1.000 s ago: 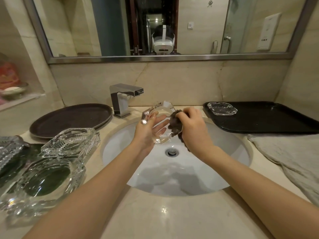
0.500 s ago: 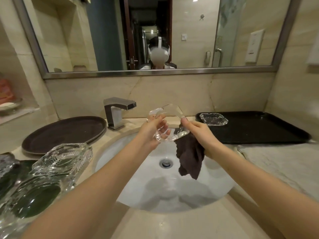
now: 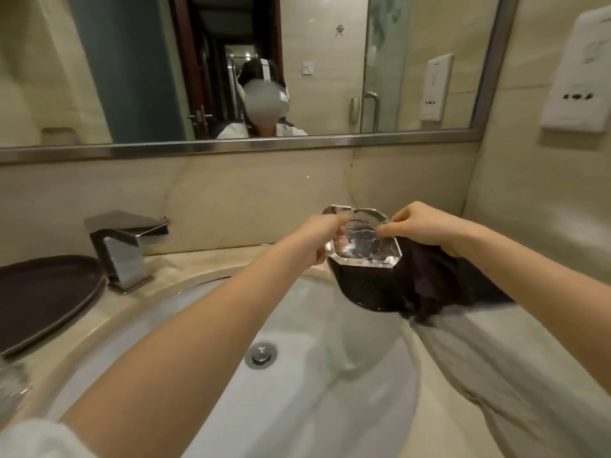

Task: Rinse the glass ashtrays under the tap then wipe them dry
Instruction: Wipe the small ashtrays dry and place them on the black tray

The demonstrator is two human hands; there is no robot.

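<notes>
Two hands pinch one clear octagonal glass ashtray [image 3: 362, 241], tilted, above black tray's [image 3: 367, 292] edge: left hand [image 3: 322, 239] at left rim, right hand [image 3: 420, 229] w/ dark cloth [image 3: 426, 285]. No legible writing.

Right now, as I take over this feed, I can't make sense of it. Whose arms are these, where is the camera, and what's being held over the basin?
There is no machine here: these are a person's two bare arms, seen from one wide-angle camera worn on the head, looking forward and down. The mirror above reflects that person.

The left hand and right hand each have a grip on the clear glass ashtray, tilted up between them. The right hand also holds a dark cloth that hangs below the ashtray.

Below is the white sink with its drain. The metal tap stands at the left; no water can be seen running from it. A dark oval tray lies further left, a black tray sits behind the cloth, and a grey towel lies on the counter to the right.
</notes>
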